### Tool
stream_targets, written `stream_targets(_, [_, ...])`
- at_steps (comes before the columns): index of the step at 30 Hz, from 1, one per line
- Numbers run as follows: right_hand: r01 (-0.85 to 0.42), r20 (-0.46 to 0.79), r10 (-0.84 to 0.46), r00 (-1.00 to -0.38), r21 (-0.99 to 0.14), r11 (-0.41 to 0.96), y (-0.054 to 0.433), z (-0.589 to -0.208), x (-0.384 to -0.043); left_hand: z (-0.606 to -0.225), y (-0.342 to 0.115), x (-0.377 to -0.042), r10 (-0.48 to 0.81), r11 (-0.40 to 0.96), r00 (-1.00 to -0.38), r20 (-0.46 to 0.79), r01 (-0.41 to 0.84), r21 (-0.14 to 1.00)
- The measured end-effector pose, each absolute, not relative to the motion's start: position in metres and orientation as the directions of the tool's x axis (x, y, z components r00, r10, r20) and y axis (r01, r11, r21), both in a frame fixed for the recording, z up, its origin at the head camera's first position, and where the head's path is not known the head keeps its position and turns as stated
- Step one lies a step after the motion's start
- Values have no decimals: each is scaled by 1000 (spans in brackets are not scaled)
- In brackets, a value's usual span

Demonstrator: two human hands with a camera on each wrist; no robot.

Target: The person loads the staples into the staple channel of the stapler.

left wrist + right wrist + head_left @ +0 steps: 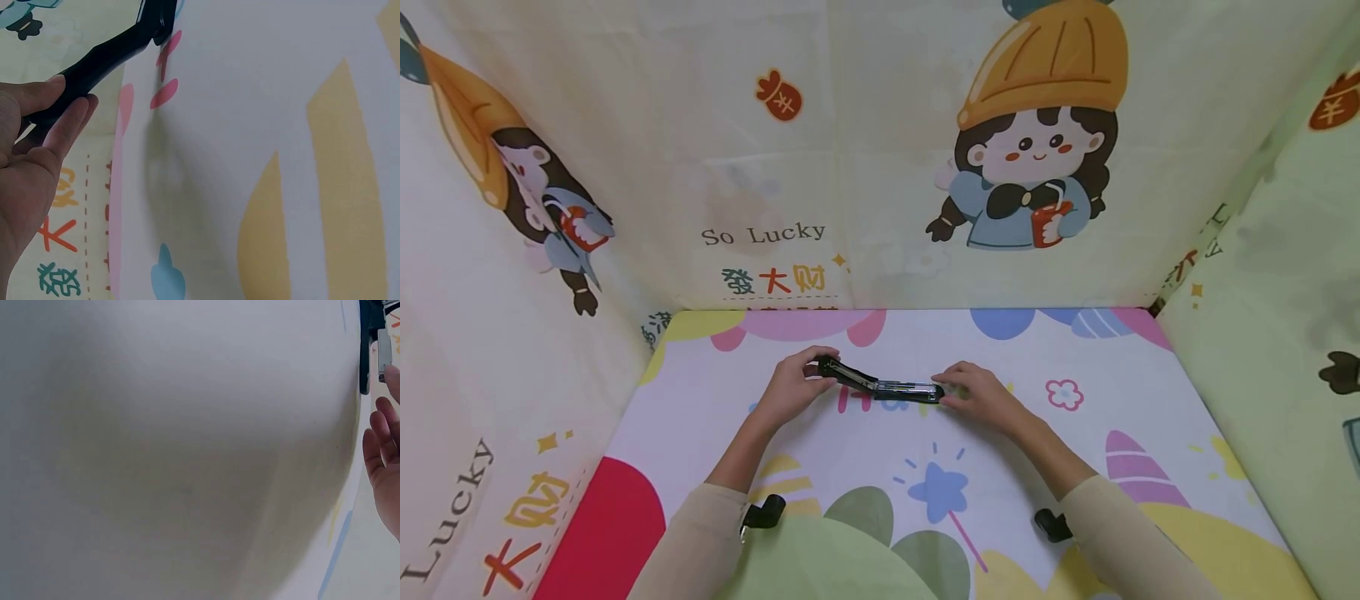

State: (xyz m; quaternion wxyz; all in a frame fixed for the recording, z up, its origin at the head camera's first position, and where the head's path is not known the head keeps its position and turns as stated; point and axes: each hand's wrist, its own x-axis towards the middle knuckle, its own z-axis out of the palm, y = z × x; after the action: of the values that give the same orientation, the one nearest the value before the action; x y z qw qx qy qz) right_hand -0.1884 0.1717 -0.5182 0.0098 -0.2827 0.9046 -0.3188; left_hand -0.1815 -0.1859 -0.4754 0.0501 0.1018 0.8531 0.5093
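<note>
A black stapler (906, 391), folded wide at its hinge, is held just above the table, with a silvery metal strip showing along its right half. My left hand (792, 385) grips the end of its left half; in the left wrist view the thumb and fingers pinch the dark arm (106, 62). At the right end, my right hand (977, 393) touches the stapler with relaxed fingers. The right wrist view catches only part of that hand (389, 481), one digit at the tip of the metal strip (384, 353) and the other fingers apart from it.
A printed cloth with coloured shapes covers the table (880, 467). Patterned cloth walls (880, 183) enclose it at the back and both sides. Small black devices sit at the left cuff (765, 511) and right cuff (1052, 525).
</note>
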Motion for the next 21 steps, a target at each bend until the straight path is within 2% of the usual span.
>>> stream_targets(4, [-504,173,-509,-843,-584,636,173,-522,-189,-475,-186,-181,225,464,-974,14,120,878])
stream_targets(21, [-384,59,-444,-894,-613,691,165,-526,-195,-474,-185,-181,232,461,-972,22,130,878])
